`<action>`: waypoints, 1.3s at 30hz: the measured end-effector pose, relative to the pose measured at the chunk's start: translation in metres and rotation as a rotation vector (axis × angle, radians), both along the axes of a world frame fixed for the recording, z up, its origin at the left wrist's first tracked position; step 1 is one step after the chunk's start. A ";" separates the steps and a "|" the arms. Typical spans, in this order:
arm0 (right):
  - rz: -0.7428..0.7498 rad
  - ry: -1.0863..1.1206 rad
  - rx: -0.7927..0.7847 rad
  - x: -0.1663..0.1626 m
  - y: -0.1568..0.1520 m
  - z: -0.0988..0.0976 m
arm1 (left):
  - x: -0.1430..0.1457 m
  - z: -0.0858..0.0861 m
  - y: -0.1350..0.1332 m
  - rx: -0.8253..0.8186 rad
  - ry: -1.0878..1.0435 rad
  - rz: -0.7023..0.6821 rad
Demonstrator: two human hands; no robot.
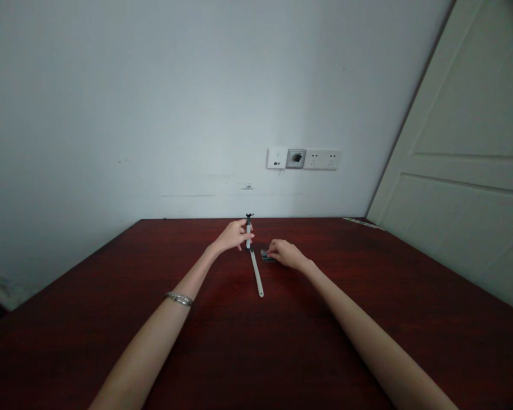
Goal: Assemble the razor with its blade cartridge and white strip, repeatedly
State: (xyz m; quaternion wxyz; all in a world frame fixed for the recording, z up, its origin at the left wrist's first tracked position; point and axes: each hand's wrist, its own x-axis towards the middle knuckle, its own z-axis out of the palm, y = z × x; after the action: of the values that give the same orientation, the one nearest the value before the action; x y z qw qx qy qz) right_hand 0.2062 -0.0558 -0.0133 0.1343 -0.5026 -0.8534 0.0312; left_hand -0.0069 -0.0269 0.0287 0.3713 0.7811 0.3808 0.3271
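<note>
Firstly, head view, the only view: both bare forearms reached forward over a dark red-brown desk toward its far edge, which met a pale wall. The left hand was curled, fingers closed in a pinch around the upper part of a slim white stick, holding that part upright; a small dark fitting topped the stick. A second slim white piece ran from just below the pinch down toward the near edge, lying flat on the desk at a slight slant; whether it was joined to the upright part could not be told. The right hand lay palm down, fingers bent, fingertips resting on a small dark flat object just beside the white piece; no full grasp was visible, only contact from above, and the object's nature was too small to make out. Both hands sat near the middle of the far edge, close together, the stick between them. A silver bracelet circled the left forearm. On the wall above the far edge was a row of white socket plates with a darker unit in the middle. A pale panelled door stood past the right edge of the desk.
</note>
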 end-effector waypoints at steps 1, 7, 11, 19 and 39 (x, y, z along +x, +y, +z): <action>0.001 -0.002 -0.003 0.000 0.000 0.000 | 0.000 0.000 0.000 -0.001 -0.003 0.000; 0.006 -0.001 0.009 -0.002 -0.001 0.000 | 0.000 -0.001 0.000 -0.008 -0.020 -0.001; -0.010 0.008 -0.004 -0.002 0.000 0.000 | -0.001 0.000 0.000 -0.009 -0.034 -0.010; -0.020 0.040 -0.029 -0.002 0.002 -0.001 | -0.001 -0.001 0.001 -0.004 -0.014 -0.001; 0.025 0.402 -0.028 0.004 0.008 0.011 | -0.002 -0.003 0.003 -0.013 -0.039 0.006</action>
State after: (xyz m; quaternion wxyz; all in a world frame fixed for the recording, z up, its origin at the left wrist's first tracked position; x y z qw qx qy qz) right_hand 0.2104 -0.0476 -0.0018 0.2947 -0.4774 -0.8151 0.1446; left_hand -0.0090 -0.0243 0.0259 0.3829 0.7709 0.3781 0.3408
